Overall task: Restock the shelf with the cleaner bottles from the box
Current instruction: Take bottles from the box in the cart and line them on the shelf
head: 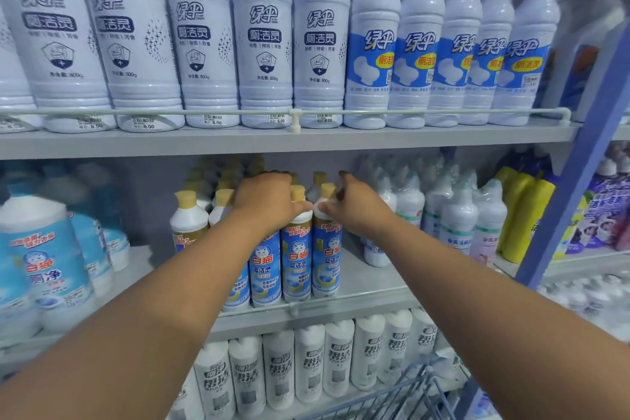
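Note:
Blue-labelled cleaner bottles with yellow caps stand in a row at the front of the middle shelf (368, 297). My left hand (269, 201) grips the shoulder of one bottle (296, 262), fingers curled over its neck. My right hand (354, 204) grips the neck of the neighbouring bottle (326, 262) to the right. Both bottles stand upright on the shelf, touching each other. More yellow-capped bottles (189, 215) stand behind and to the left. The box is out of view.
White bottles (262, 44) fill the top shelf behind a guard rail (295, 111). Blue-white bottles (44, 266) sit at left, shrink-wrapped white bottles (456, 215) and yellow ones (525, 215) at right. White bottles (310, 358) line the lower shelf. A blue wire basket (409, 395) is at bottom right.

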Tool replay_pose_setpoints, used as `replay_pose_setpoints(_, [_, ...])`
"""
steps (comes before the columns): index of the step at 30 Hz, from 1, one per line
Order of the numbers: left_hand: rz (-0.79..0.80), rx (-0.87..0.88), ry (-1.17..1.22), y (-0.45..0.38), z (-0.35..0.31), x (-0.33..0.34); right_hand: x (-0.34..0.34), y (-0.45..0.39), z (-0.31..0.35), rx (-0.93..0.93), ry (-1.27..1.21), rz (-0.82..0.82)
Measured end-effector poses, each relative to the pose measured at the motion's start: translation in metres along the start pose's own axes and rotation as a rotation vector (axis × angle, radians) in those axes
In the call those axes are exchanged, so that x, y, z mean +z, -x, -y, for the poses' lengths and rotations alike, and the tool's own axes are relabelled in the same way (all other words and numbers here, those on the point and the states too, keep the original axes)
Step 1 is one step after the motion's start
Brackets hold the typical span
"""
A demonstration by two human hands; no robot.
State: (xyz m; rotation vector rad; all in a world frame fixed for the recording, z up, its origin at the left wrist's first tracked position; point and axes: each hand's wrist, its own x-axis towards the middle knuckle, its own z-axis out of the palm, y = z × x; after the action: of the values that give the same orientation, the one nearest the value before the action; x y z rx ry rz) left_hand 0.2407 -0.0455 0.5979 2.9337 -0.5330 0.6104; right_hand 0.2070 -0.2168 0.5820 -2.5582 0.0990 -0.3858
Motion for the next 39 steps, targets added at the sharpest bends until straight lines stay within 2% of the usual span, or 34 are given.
replay_pose_setpoints(4, [-0.142,0.09,0.039,0.017,0.009,0.012,0.006,0.021,-0.006,0.029,0.03,-0.034])
replay_pose_setpoints(7, [-0.196,0.136,0.086,0.042,0.011,0.019,0.008,0.041,-0.013,0.042,0.06,0.014])
replay_pose_setpoints(12, [-0.208,0.08,0.042,0.103,-0.001,0.031,0.012,0.093,-0.028,-0.115,0.188,0.031])
replay_pose_setpoints(19, [0.058,-0.093,0.015,0.206,-0.042,0.068,0.058,0.184,-0.085,-0.248,0.324,0.15])
replay_pose_setpoints(24, [0.133,-0.128,0.02,0.276,-0.062,0.104,0.096,0.243,-0.122,-0.223,0.379,0.306])
replay_pose_setpoints(33, [0.387,-0.272,0.073,0.349,-0.069,0.175,0.16,0.299,-0.159,-0.147,0.391,0.493])
replay_pose_setpoints(39, [0.569,-0.216,0.023,0.377,-0.056,0.222,0.213,0.323,-0.173,-0.088,0.425,0.573])
